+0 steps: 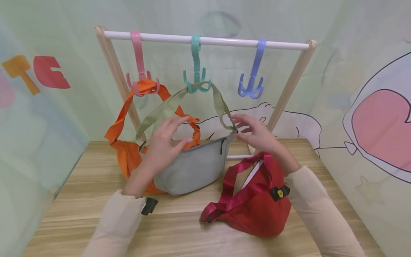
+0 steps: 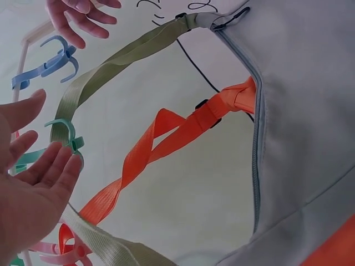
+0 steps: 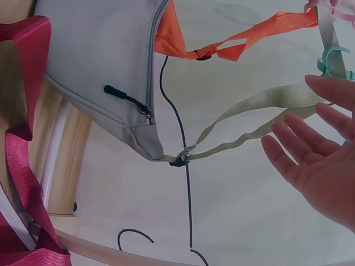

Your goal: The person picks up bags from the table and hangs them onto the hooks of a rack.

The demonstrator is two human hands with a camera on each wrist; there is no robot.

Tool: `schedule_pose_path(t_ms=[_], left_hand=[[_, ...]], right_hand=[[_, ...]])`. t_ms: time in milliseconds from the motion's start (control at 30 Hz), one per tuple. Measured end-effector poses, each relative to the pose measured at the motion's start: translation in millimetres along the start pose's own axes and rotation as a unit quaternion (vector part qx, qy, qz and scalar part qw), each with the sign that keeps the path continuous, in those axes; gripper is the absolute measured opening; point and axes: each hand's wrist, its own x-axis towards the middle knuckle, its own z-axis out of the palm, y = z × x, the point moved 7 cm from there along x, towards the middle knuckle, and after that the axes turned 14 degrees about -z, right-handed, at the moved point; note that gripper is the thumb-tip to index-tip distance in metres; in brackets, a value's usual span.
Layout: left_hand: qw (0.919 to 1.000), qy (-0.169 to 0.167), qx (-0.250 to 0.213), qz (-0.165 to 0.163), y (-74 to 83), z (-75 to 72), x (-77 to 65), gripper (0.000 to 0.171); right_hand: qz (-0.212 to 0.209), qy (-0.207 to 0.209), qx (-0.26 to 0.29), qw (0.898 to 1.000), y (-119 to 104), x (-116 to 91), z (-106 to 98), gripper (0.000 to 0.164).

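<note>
A grey waist bag [image 1: 196,169] hangs by its pale green strap [image 1: 219,101] from the green hook [image 1: 196,59]. My left hand [image 1: 163,142] is in front of the bag's left side, fingers spread and holding nothing. On the other side, my right hand [image 1: 255,135] is close to the strap's right end, its fingers loosely bent. Both wrist views show the palms empty, with the left hand [image 2: 39,172] close to the green hook and the right hand [image 3: 316,144] beside the strap. Behind the grey bag, an orange bag [image 1: 126,157] hangs from the pink hook [image 1: 138,53].
A red waist bag [image 1: 260,214] lies on the wooden table [image 1: 173,228], under my right forearm. The blue hook [image 1: 252,78] hangs bare from the rack's white bar [image 1: 228,41]. Wooden posts [image 1: 293,76] support the bar. Printed cloth walls surround the table.
</note>
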Motion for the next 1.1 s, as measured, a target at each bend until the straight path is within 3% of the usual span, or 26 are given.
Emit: schedule_pose_path(t_ms=[600,1100], left_hand=[[0.9958,-0.068,0.019,-0.058,-18.8,29.9,-14.7,0.055],[0.9876,-0.121,0.022,-0.097,-28.5,55.3,-29.3,0.055]], right_hand=[[-0.017,-0.028,0.019,0.999,13,-18,21,0.048],[0.001,-0.054,0.025,0.998,24,-32,33,0.049]])
